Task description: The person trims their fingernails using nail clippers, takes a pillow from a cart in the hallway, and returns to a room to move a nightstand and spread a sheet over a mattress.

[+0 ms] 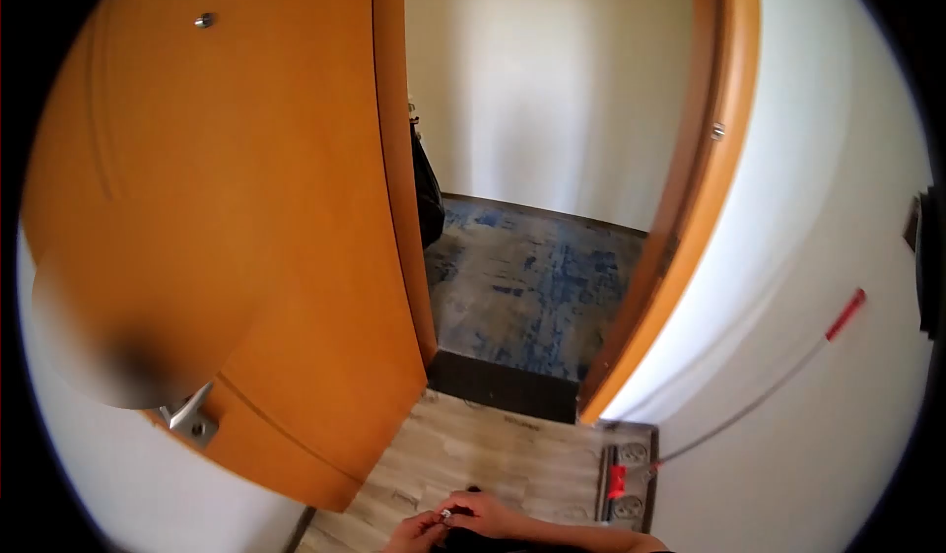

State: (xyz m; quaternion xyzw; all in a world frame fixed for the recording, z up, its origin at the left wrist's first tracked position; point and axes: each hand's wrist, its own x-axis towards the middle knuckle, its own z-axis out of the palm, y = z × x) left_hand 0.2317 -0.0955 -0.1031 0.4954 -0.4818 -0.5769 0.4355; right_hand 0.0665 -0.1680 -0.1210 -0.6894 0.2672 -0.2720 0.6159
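At the bottom of the view my left hand (420, 530) and my right hand (485, 514) meet in front of my body. Their fingertips are pinched around a small white item (446, 515), too small to make out. Both hands seem to touch it. Below them is dark clothing, and the wood-look floor (463, 445) lies beyond. An orange wooden door (286, 188) stands open on the left, away from both hands, with a metal handle (192, 420) low in the view.
The doorway opens on a hallway with blue-grey carpet (532, 277), past a dark threshold (503, 383). A black bag-like shape (428, 193) shows beside the door edge. A long-handled floor tool with red parts (618, 481) leans on the right wall (788, 405). A blurred patch covers the lower left.
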